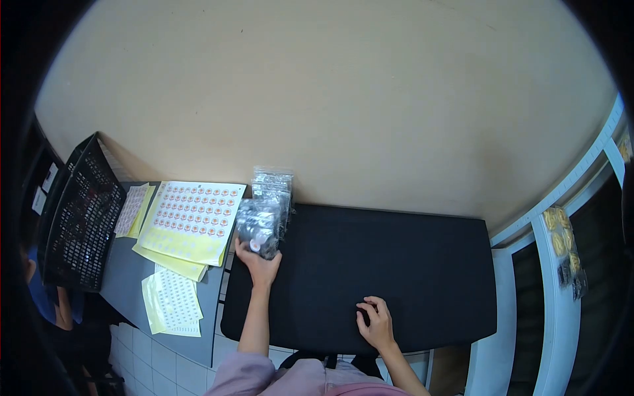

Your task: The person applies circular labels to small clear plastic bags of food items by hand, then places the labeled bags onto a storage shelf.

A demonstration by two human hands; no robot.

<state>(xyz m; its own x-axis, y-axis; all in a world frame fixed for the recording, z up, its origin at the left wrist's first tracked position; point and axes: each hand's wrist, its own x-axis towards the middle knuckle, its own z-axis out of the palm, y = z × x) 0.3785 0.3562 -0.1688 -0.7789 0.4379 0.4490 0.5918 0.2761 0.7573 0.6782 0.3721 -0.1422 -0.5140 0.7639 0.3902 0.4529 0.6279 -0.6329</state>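
Observation:
My left hand (259, 263) is closed on the near end of a clear plastic packet (259, 223) with dark contents and a small round sticker. Behind this packet, against the wall, lies a stack of similar clear packets (273, 182). Just left of it are sheets of round red-and-white stickers (198, 210) on yellow backing. Over the near part of the black padded board (389, 264), my right hand (377, 323) has its fingers curled but apart, with nothing visible in them.
A black mesh basket (78, 214) leans at the left on the grey table (122, 277). More sticker sheets (173, 300) lie near its front edge. Another person's arm (63, 310) shows at far left. Small packets (563, 241) hang on the white frame (558, 317) at right.

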